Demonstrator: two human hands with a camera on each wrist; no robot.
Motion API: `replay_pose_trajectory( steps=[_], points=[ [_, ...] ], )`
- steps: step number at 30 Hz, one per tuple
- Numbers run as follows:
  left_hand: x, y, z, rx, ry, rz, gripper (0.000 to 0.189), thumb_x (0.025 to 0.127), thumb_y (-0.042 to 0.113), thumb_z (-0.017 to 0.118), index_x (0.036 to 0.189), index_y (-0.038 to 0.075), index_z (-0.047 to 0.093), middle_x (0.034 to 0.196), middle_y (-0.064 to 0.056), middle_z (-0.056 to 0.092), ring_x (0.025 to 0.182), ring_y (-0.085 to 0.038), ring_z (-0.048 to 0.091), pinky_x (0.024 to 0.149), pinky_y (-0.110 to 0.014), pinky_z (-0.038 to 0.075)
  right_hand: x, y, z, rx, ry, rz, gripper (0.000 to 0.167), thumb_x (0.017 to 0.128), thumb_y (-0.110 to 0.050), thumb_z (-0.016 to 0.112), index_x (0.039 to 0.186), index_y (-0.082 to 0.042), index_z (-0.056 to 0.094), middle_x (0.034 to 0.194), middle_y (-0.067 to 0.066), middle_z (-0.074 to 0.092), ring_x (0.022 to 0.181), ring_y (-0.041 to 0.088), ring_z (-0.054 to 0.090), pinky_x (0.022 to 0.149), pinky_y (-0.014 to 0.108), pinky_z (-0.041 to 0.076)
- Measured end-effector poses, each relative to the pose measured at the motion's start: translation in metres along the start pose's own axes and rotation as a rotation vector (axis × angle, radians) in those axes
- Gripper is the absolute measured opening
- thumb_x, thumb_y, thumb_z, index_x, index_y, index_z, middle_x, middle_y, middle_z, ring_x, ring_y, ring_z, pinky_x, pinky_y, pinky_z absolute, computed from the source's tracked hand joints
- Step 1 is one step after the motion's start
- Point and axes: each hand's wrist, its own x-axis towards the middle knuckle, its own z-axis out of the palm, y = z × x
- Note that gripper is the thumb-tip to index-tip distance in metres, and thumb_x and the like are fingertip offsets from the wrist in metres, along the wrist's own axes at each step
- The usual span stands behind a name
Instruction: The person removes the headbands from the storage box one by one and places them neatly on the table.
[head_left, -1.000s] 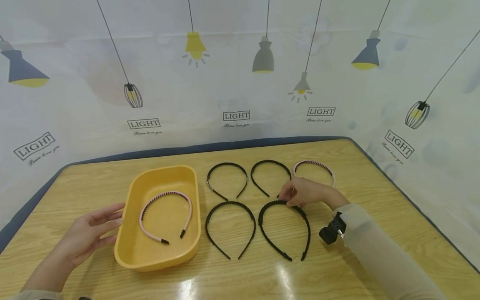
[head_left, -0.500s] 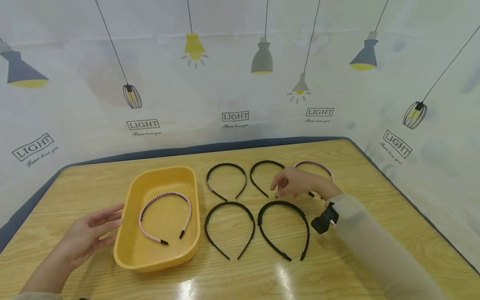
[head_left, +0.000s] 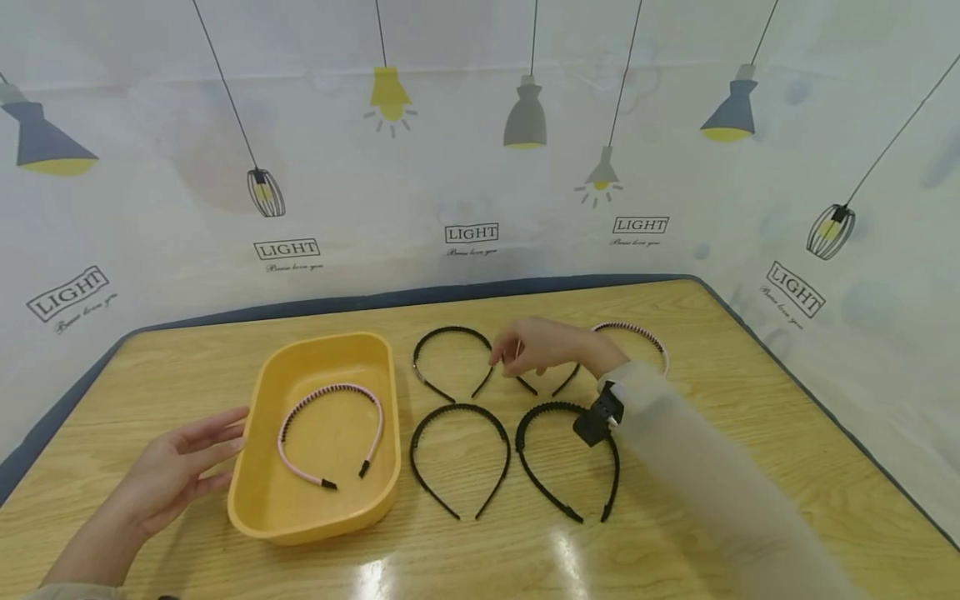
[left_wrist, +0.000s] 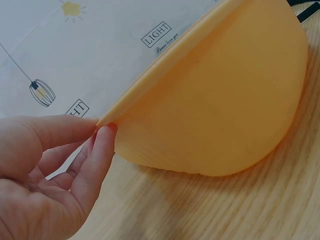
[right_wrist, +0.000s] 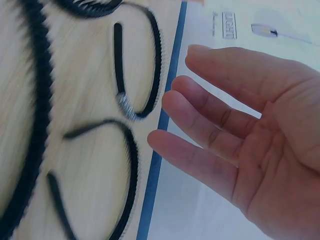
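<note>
My left hand [head_left: 168, 471] rests its fingertips against the left outer side of a yellow plastic tray [head_left: 251, 500], near the rim. In the left wrist view, the fingers [left_wrist: 92, 165] touch just under the tray's lip. A pink headband [head_left: 330, 387] lies inside the tray. My right hand [head_left: 543, 343] hovers with relaxed fingers, holding nothing, over the back-middle black headband [head_left: 567, 382], hiding much of it. To its left lies a black headband with silvery ends [head_left: 450, 329]. Two black headbands, one thin [head_left: 461, 408] and one thicker [head_left: 525, 467], lie in front.
Another pink headband [head_left: 645, 329] lies at the back right, partly behind the right forearm. A wooden table [head_left: 465, 558] carries everything. A dark blue edge [head_left: 420, 294] runs along its back, against a wall sheet [head_left: 375, 183] printed with lamps.
The right hand has left the thicker front headband and moved left and back over the back-row black headbands. My left hand stays at the tray, and the headbands have not shifted.
</note>
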Motion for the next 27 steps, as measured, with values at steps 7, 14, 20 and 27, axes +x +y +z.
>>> replay_pose_trajectory(
  steps=[7, 14, 20, 27],
  points=[
    [0.000, 0.000, 0.000, -0.015, -0.008, -0.002, 0.037, 0.094, 0.003, 0.050, 0.109, 0.033, 0.065, 0.104, 0.009, 0.062, 0.092, -0.009, 0.061, 0.069, -0.029, 0.054, 0.022, -0.024, 0.001, -0.037, -0.030, -0.022, 0.023, 0.089, -0.010, 0.061, 0.112, -0.008, 0.064, 0.088, 0.005, 0.061, 0.066, 0.029, 0.056, 0.054, 0.033, 0.050],
    [0.000, 0.000, 0.000, -0.028, -0.010, 0.001, 0.038, 0.094, 0.002, 0.050, 0.110, 0.033, 0.065, 0.104, 0.008, 0.062, 0.092, -0.009, 0.061, 0.069, -0.028, 0.054, 0.042, -0.046, 0.003, -0.051, -0.051, -0.047, 0.026, 0.089, -0.013, 0.061, 0.115, -0.009, 0.062, 0.099, 0.006, 0.059, 0.076, 0.015, 0.057, 0.058, 0.033, 0.052],
    [0.000, -0.001, -0.001, -0.028, -0.010, 0.007, 0.038, 0.094, 0.002, 0.050, 0.110, 0.032, 0.065, 0.104, 0.008, 0.063, 0.092, -0.009, 0.062, 0.069, -0.028, 0.054, 0.057, -0.065, 0.006, -0.053, -0.077, -0.084, 0.025, 0.090, -0.012, 0.060, 0.114, -0.010, 0.063, 0.102, 0.006, 0.059, 0.088, 0.016, 0.057, 0.063, 0.033, 0.053],
    [0.001, -0.003, -0.002, -0.030, -0.013, 0.015, 0.038, 0.093, 0.001, 0.050, 0.110, 0.032, 0.065, 0.104, 0.008, 0.063, 0.092, -0.008, 0.062, 0.068, -0.028, 0.054, 0.073, -0.083, 0.012, -0.045, -0.101, -0.116, 0.025, 0.090, -0.010, 0.059, 0.115, -0.007, 0.062, 0.099, 0.005, 0.061, 0.084, 0.015, 0.058, 0.062, 0.035, 0.053]
  ],
)
